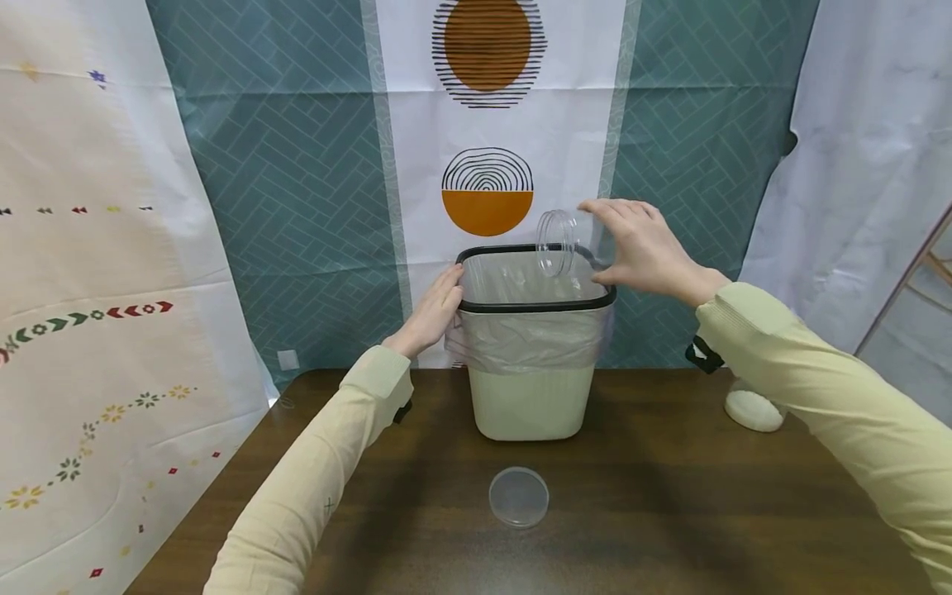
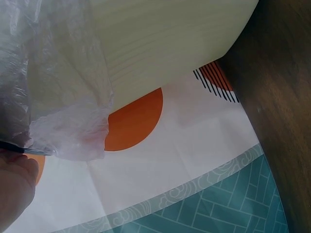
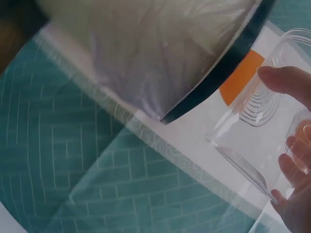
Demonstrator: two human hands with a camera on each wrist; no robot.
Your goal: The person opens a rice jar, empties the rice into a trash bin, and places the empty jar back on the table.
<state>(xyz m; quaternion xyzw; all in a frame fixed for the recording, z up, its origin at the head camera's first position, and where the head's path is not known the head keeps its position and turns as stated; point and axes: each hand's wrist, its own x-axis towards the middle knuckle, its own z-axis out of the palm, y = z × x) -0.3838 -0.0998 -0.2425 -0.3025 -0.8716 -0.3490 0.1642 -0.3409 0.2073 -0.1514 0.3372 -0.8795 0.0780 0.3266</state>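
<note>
A clear plastic jar (image 1: 556, 243), threaded mouth to the left, lies sideways over the bin's opening. My right hand (image 1: 645, 248) grips it with thumb and fingers spread round the body; in the right wrist view the jar (image 3: 233, 138) is see-through, with no contents visible. The cream trash bin (image 1: 530, 405) stands upright, a black rim (image 1: 539, 307) holding its clear plastic liner (image 1: 531, 343). At the rim's left side, my left hand (image 1: 433, 310) rests with fairly straight fingers. In the left wrist view, fingers (image 2: 17, 182) touch the rim's edge, partly out of frame.
A round translucent lid (image 1: 519, 497) lies on the dark wooden table (image 1: 595, 529) in front of the bin. Off to the right, a white rounded object (image 1: 754, 411) sits partly behind the right sleeve. Patterned curtains (image 1: 297, 165) hang behind the table.
</note>
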